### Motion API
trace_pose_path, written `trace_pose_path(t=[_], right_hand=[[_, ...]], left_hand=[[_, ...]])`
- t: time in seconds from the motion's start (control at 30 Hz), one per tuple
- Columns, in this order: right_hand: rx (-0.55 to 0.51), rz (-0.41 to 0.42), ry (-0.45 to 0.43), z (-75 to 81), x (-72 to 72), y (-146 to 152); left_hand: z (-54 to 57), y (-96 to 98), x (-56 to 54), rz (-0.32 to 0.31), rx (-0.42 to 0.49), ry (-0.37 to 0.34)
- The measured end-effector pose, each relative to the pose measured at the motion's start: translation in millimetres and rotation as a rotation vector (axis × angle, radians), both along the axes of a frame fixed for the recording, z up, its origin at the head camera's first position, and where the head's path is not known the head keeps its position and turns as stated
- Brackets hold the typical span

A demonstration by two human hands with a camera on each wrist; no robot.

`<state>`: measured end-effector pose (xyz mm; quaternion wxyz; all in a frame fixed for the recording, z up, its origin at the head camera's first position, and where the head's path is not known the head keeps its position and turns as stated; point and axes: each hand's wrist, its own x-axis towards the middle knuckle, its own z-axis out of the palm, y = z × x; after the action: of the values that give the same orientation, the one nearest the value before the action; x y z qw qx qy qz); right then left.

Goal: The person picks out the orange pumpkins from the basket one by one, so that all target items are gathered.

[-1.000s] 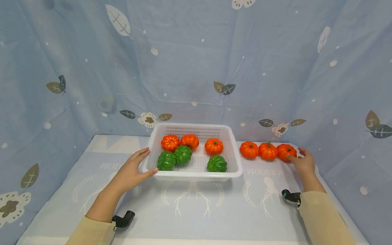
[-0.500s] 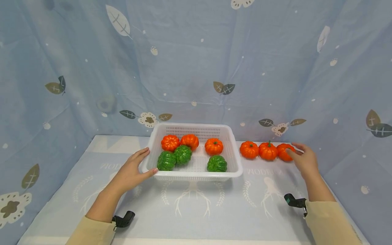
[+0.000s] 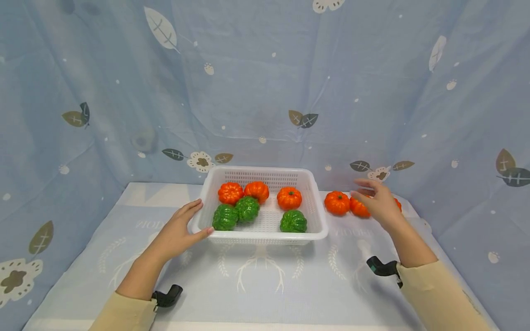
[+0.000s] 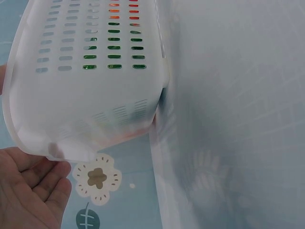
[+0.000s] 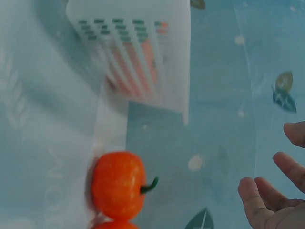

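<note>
A white plastic basket point(image 3: 265, 235) stands mid-table, with orange pumpkins point(image 3: 289, 198) and green pumpkins point(image 3: 293, 221) inside. At its left front corner my left hand point(image 3: 175, 236) touches the rim, fingers along the left side and thumb on the front edge. To the basket's right is a row of three small orange pumpkins. My right hand point(image 3: 378, 202) hovers over this row with fingers apart and nothing held. It partly covers the middle pumpkin point(image 3: 359, 208) and hides most of the right one. The left pumpkin point(image 3: 337, 203) shows fully; in the right wrist view a pumpkin point(image 5: 118, 185) has a green stem.
A pale printed cloth point(image 3: 261, 294) covers the table. Blue patterned curtain point(image 3: 265, 92) closes off the back and both sides. Black wrist-worn devices point(image 3: 167, 296) stick out beside both sleeves.
My right hand has drawn back from the rightmost pumpkin, then moved left over the row. The left hand, basket and pumpkins in it have stayed put.
</note>
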<state>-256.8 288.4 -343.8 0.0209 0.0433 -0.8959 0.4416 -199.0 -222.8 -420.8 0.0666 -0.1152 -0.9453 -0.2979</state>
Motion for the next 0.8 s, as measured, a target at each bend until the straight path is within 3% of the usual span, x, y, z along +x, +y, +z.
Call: trace_pose_path(t=[0.47,0.8], right_hand=[[0.105,0.241,-0.045,8.3,-31.5,-84],[0.152,0.394,-0.225,31.4,-66.3,-113]], left_hand=[[-0.2,2.6,-1.5,0.003,-0.008,-0.013],[4.0,1.0,-0.3,0.0,-0.015,-0.015]])
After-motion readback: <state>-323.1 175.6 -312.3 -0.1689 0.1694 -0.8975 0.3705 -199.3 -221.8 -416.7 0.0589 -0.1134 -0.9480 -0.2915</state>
